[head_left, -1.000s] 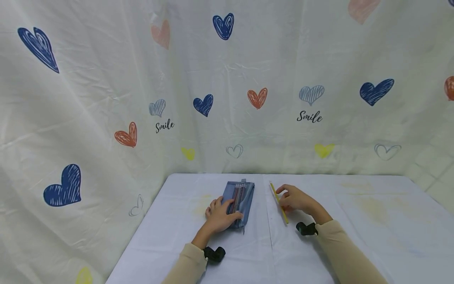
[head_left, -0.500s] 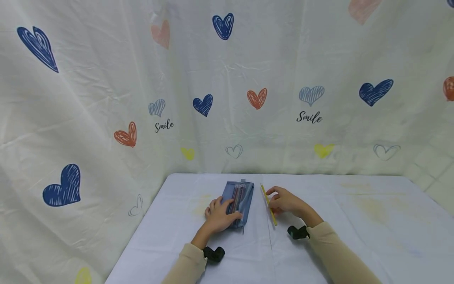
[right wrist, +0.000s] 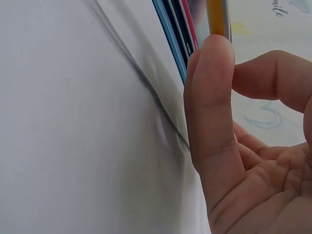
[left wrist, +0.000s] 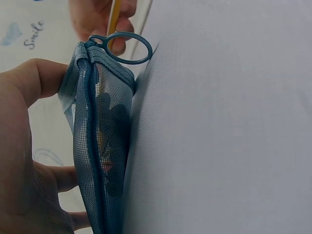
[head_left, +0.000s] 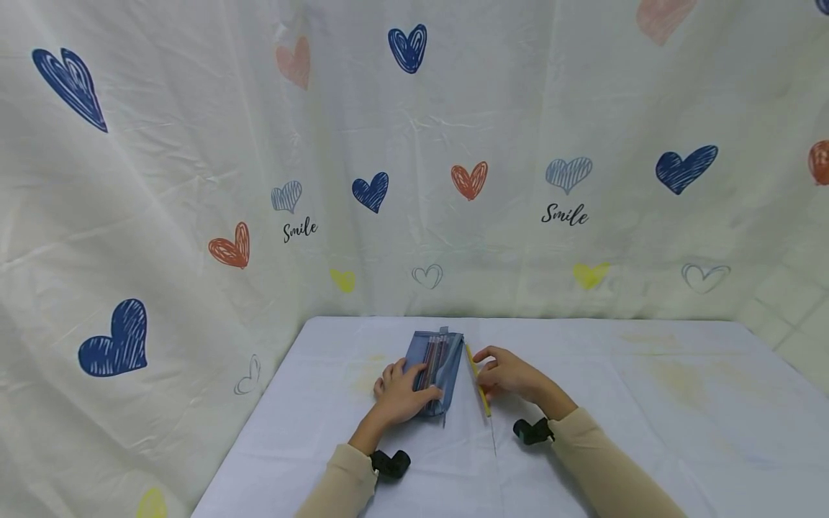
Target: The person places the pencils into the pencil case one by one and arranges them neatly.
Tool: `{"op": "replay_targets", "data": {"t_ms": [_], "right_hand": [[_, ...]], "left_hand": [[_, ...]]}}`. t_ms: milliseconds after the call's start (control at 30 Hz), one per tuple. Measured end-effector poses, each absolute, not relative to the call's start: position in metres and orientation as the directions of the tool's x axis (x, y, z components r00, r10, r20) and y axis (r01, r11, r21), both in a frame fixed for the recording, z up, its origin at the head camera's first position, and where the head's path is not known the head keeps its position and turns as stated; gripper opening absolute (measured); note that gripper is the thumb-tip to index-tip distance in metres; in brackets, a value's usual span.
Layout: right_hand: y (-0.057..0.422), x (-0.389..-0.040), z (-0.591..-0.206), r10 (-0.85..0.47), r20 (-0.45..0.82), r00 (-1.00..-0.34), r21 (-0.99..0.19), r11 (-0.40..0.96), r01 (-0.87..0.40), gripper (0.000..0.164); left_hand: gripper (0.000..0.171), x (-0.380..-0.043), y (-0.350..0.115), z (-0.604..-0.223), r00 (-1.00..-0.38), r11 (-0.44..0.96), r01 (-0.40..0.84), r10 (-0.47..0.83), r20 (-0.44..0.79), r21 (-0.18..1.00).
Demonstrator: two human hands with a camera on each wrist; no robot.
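A blue pencil case (head_left: pixel 450 360) with a mesh side (left wrist: pixel 109 146) lies on the table, and slim pencils or pens show through its top. My left hand (head_left: pixel 399 397) rests on it with fingers spread, thumb touching the near right part. In the left wrist view a zip with a ring pull (left wrist: pixel 127 34) runs along the case's edge; dark shapes behind the mesh are unclear. Just right of the case, my right hand (head_left: pixel 510 374) pinches a yellow pencil (head_left: pixel 484 404) between thumb and fingers. The pencil slants, its far end close to the case's far right corner.
A white cloth covers the table (head_left: pixel 648 403), with a crease running below the pencil. Behind it hangs a white curtain (head_left: pixel 194 158) printed with hearts. A black wrist camera (head_left: pixel 391 464) sits by the left sleeve, another camera (head_left: pixel 532 432) by the right.
My right hand has carried the yellow pencil leftward, close to the pencil case's right side. The left hand and the case have stayed in place.
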State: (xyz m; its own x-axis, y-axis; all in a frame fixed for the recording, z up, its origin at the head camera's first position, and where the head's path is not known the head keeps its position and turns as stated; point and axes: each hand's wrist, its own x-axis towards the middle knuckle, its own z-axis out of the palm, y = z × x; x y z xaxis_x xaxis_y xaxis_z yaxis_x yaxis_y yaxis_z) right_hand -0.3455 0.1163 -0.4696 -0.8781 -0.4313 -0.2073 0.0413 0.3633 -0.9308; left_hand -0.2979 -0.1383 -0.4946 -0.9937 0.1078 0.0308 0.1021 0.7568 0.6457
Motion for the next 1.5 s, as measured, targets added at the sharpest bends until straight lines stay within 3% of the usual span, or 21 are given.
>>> {"op": "replay_targets", "data": {"t_ms": [767,1167,1500], "right_hand": [[0.084,-0.336,-0.476,-0.393,-0.220,-0.893,-0.945,0.313,0.095,0.052],[0.059,-0.341,-0.476,-0.259,-0.226,-0.939,-0.933,0.335,0.132,0.044],[0.049,-0.346,-0.474,-0.221,-0.248,-0.943,-0.929,0.329,0.167,0.051]], "left_hand": [[0.076,-0.293,-0.138,-0.496,-0.997,0.756,0.068,0.081,0.010,0.651],[0.077,-0.293,-0.136,-0.494,-0.995,0.748,0.093,0.099,0.028,0.657],[0.076,-0.295,-0.137,-0.492,-0.994,0.748,0.098,0.104,0.031,0.657]]}}
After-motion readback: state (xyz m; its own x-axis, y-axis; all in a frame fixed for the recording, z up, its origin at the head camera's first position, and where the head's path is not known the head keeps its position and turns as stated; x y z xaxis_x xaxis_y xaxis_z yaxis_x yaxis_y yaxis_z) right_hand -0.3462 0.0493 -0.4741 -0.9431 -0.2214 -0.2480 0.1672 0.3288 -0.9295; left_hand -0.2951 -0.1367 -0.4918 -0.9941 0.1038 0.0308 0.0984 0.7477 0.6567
